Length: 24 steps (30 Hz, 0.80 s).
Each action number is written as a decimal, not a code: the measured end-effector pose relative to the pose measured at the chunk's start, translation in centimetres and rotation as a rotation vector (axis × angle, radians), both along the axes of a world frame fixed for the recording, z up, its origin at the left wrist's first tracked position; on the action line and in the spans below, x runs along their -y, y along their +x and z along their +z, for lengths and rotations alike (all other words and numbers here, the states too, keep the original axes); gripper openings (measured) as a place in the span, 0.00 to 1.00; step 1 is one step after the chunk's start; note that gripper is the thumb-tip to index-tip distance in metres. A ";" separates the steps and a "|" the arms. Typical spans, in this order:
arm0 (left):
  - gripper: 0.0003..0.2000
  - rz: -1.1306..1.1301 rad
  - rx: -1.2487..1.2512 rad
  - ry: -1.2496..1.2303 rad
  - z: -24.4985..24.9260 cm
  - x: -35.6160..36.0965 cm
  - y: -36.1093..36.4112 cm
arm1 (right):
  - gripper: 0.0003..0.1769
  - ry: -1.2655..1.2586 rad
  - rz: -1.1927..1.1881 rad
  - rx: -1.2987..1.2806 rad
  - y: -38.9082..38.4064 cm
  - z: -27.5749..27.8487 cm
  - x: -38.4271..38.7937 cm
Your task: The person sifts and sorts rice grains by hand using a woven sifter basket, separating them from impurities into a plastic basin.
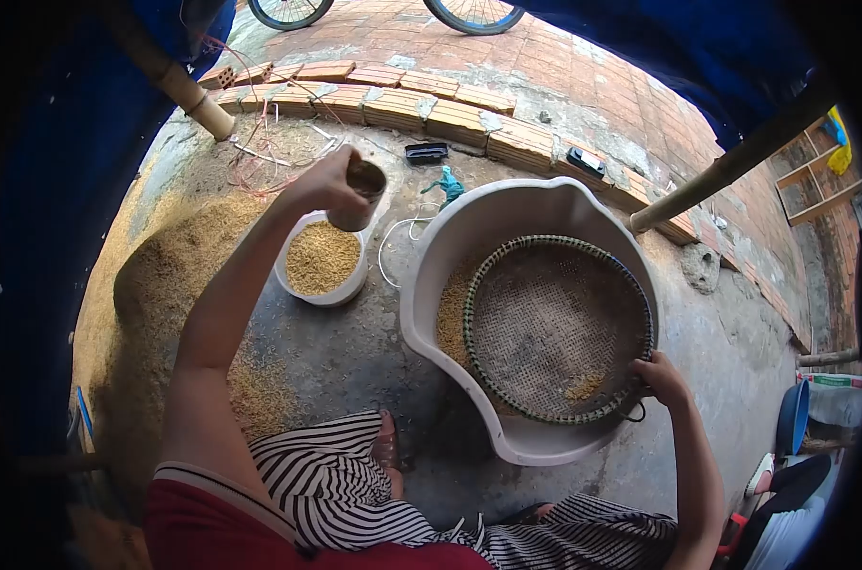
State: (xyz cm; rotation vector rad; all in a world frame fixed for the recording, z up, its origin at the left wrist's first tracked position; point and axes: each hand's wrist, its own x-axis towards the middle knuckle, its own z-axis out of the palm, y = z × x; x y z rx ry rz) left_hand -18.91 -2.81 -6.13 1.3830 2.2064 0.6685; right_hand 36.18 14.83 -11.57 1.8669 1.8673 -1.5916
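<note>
My left hand (332, 182) is closed around a greyish-brown cup (366, 211), raised above the far side of a white bucket (328, 298). Yellow grain (321, 256) fills that bucket; the cup's contents cannot be made out. On the right, my right hand (664, 378) grips the near right rim of a round woven sieve (545, 318). The sieve lies tilted inside a large pale plastic tub (426, 332). A small patch of grain (584, 385) rests on the mesh near my right hand. More grain (453, 313) shows in the tub, left of the sieve.
A large grain heap (193, 247) spreads over the floor at left. Behind the tub runs a low brick edging (431, 111), with a black object (426, 153) beside it. Bamboo poles (735, 180) slant in from both sides. Another person's leg (782, 499) shows at lower right.
</note>
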 end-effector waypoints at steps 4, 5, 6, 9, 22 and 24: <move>0.37 0.014 -0.064 -0.296 -4.6 4.0 -4.2 | 0.12 0.024 -0.006 -0.025 -0.2 -0.4 0.0; 0.38 0.016 -0.095 -0.313 -5.6 4.8 -4.6 | 0.12 -0.002 -0.027 -0.034 -0.5 0.0 0.1; 0.38 0.019 -0.126 -0.331 -6.3 5.6 -4.6 | 0.12 -0.004 -0.027 -0.034 -0.4 0.0 0.1; 0.43 -0.009 -0.183 -0.402 -10.6 7.3 -5.4 | 0.13 -0.017 -0.032 -0.031 -0.5 0.2 -0.1; 0.44 -0.405 0.433 0.126 1.0 -3.0 9.7 | 0.16 0.446 -0.177 -0.282 0.1 8.0 -0.9; 0.46 -0.404 0.294 0.161 -0.3 -5.4 11.6 | 0.23 0.757 -0.181 -0.411 -1.7 7.5 0.0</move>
